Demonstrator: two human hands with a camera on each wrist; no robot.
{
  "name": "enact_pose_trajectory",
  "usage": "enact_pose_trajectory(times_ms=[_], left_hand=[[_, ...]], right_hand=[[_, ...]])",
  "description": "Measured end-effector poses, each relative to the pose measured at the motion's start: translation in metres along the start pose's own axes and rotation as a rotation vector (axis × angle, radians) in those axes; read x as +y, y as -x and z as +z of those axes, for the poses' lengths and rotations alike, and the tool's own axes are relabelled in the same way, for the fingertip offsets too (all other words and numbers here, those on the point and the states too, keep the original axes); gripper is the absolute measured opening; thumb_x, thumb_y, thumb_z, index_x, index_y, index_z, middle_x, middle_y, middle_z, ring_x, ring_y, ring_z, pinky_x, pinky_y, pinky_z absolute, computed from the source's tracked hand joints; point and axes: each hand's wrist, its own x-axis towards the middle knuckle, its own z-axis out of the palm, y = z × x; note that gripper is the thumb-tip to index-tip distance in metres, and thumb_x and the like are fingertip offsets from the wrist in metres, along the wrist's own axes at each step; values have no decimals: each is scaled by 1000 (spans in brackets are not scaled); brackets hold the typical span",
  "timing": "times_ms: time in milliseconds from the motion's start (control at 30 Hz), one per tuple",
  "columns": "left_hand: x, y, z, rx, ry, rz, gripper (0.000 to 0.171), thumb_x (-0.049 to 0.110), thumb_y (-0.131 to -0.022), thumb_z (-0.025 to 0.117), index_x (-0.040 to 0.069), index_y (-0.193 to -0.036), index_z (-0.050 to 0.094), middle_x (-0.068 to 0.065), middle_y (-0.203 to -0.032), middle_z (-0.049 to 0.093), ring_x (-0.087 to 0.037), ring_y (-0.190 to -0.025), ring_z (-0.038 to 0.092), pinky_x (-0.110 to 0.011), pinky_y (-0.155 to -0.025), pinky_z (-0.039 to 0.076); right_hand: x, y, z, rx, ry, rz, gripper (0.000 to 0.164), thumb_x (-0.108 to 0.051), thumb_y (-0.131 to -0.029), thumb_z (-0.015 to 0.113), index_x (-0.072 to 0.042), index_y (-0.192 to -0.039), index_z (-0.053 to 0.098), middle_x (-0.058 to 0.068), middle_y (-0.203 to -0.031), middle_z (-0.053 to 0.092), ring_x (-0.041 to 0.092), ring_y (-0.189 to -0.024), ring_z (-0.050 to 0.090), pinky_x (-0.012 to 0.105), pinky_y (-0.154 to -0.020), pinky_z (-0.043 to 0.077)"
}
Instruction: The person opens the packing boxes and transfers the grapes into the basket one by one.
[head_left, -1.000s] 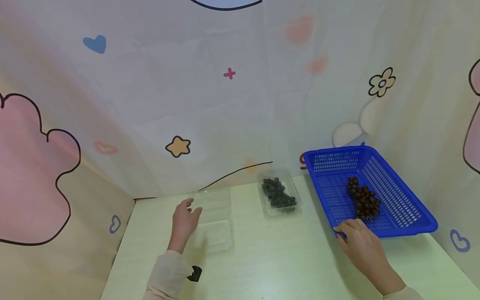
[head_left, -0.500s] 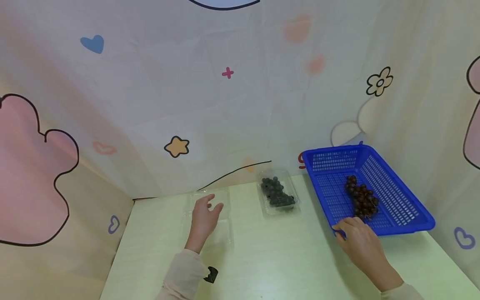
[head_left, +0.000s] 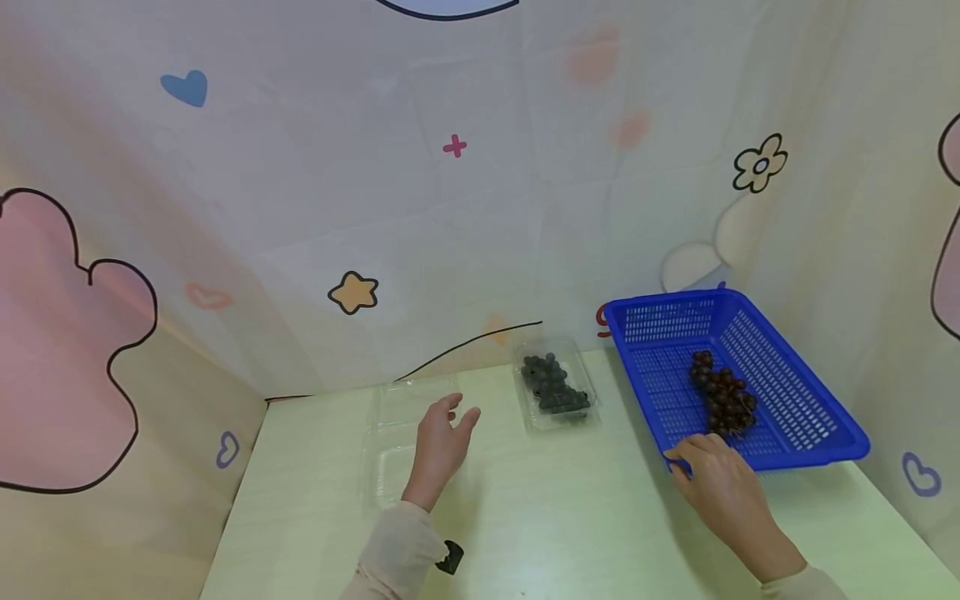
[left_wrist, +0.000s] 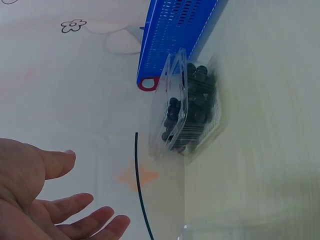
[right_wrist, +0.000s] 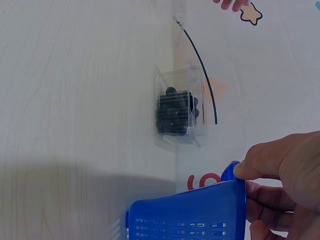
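My right hand [head_left: 723, 500] pinches the near left corner of a blue plastic basket [head_left: 637, 375], thumb on the rim in the right wrist view. Inside the basket lies a bunch of reddish-brown grapes [head_left: 723, 393]. My left hand [head_left: 441, 446] hovers, fingers loosely bent and holding nothing, over the right side of an empty clear plastic box [head_left: 390, 475] with its lid spread open. Between the hands and farther back stands a clear plastic box [left_wrist: 172, 117] containing a bunch of dark grapes [right_wrist: 172, 112].
The pale table [head_left: 540, 517] ends against a printed cloth [head_left: 480, 233] at the back. More cloth hangs along the left and right sides. The basket takes up the table's right end.
My left hand has moved to the right across the empty clear box. My right hand keeps its hold on the basket, which stays in place.
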Motion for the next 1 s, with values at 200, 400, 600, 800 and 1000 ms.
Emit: enact_pose_trajectory(times_ms=[200,400,600,800,1000], left_hand=[[4,0,19,-3,14,-16,43,22,-101,68,-2,-136,60,-21,-134,61,-39,-121,58,-53,-97,51],[4,0,35,-19,15,-24,40,20,-101,67,-3,-134,61,-21,-128,66,-39,-119,60,-53,-98,50],[1,-5,48,-18,-4,-29,39,20,-102,67,0,-134,62,-20,-131,62,-38,-117,61,-53,-95,51],[-3,-11,62,-7,5,-38,36,18,-100,68,-1,-130,65,-23,-129,62,-37,-110,64,-52,-92,53],[-6,-16,75,-4,21,-76,34,19,-100,68,-1,-128,65,-21,-126,65,-36,-109,66,-50,-91,54]], right_hand=[[1,1,0,12,-4,-6,21,2,-71,89,-5,-89,79,9,-89,73,32,-85,66,47,-65,56],[1,1,0,17,-6,-8,21,2,-71,89,-5,-88,79,8,-89,72,31,-83,65,45,-63,55],[1,0,0,29,-4,-15,22,1,-71,90,-6,-88,79,7,-89,73,29,-82,65,43,-62,55],[2,0,1,31,-6,-9,22,1,-71,90,-7,-88,79,6,-89,73,28,-81,64,42,-62,55],[2,1,0,14,-11,4,21,1,-73,89,-7,-89,79,6,-90,73,28,-82,64,42,-62,55]])
